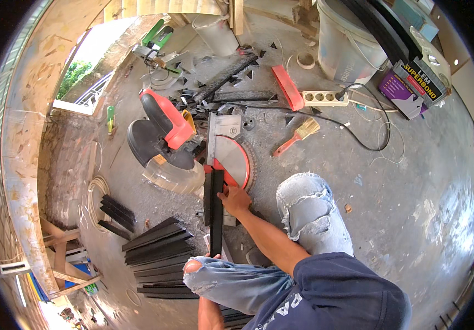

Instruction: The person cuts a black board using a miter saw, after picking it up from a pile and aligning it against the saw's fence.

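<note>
I sit on a dusty concrete floor in front of a red and black mitre saw point(165, 129). Its round table point(237, 159) carries long black profile strips point(215, 212) that run back toward me. My right hand point(235, 200) presses on these strips just beside the saw table, fingers curled against their edge. My left forearm point(208, 314) comes up from the lower edge and passes behind my left knee point(215, 278) in torn jeans. The left hand is almost wholly hidden there, close to the near end of the strips.
A stack of black strips point(160, 254) lies to my left, with shorter pieces point(117, 213) and a white cable coil point(95, 193) beyond. Past the saw are black offcuts point(223, 77), a paintbrush point(297, 135), a power strip point(325, 98), a white bucket point(344, 47).
</note>
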### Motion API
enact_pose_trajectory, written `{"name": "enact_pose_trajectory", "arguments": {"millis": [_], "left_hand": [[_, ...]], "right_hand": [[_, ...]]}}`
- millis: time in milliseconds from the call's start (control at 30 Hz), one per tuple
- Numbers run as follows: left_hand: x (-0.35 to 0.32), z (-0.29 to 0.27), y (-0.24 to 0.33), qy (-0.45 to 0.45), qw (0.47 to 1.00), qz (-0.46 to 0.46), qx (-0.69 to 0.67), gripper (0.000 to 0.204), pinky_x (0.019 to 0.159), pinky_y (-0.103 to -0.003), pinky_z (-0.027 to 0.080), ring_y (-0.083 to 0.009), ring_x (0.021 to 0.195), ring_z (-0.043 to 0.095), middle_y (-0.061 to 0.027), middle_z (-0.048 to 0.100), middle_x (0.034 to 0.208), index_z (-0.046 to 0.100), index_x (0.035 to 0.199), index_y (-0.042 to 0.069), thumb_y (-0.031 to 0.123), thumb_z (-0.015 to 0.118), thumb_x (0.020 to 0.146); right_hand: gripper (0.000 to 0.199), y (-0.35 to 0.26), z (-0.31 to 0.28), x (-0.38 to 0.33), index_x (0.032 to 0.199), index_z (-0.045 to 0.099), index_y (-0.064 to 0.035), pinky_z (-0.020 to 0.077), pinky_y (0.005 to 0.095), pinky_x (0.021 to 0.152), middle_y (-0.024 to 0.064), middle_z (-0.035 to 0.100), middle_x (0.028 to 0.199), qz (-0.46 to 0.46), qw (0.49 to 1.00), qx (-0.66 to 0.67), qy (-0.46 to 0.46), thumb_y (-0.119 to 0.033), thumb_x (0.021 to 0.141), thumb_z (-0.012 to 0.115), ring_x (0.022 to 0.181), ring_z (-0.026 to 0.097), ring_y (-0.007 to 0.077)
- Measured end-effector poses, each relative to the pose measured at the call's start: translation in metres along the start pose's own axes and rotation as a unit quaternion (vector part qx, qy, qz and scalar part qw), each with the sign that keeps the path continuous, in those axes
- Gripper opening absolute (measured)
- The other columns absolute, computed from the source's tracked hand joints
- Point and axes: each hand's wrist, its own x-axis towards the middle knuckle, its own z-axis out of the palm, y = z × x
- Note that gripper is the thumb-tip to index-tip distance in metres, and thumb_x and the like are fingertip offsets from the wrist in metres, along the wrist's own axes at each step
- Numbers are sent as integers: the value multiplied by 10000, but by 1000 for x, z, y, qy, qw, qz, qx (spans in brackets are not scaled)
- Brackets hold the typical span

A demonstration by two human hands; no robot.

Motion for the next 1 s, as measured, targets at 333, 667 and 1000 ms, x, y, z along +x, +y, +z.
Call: {"name": "enact_pose_trajectory", "arguments": {"millis": [333, 667, 1000], "left_hand": [[72, -16, 80, 38, 882, 13, 469, 304, 633, -291, 494, -135, 717, 609, -70, 668, 823, 665, 1054, 22, 227, 752, 846], [128, 133, 182, -14, 703, -56, 709, 802, 816, -349, 532, -256, 898, 680, -171, 705, 991, 478, 1312, -35, 386, 832, 728], [157, 129, 100, -26, 691, -141, 709, 825, 701, -370, 568, -272, 877, 687, -169, 684, 1045, 441, 1395, 111, 144, 828, 667]], "right_hand": [[415, -10, 3, -3, 792, 674, -38, 497, 470, 679, 172, 681, 751, 16, 999, -17, 29, -450, 831, 705, 755, 674, 356], [451, -2, 7, -1, 825, 688, -54, 503, 455, 677, 143, 684, 711, 30, 999, 9, 33, -505, 827, 686, 721, 679, 331], [454, -1, 2, -2, 844, 731, -89, 518, 407, 651, 101, 703, 717, 47, 998, 32, 9, -538, 800, 690, 704, 695, 293]]}}
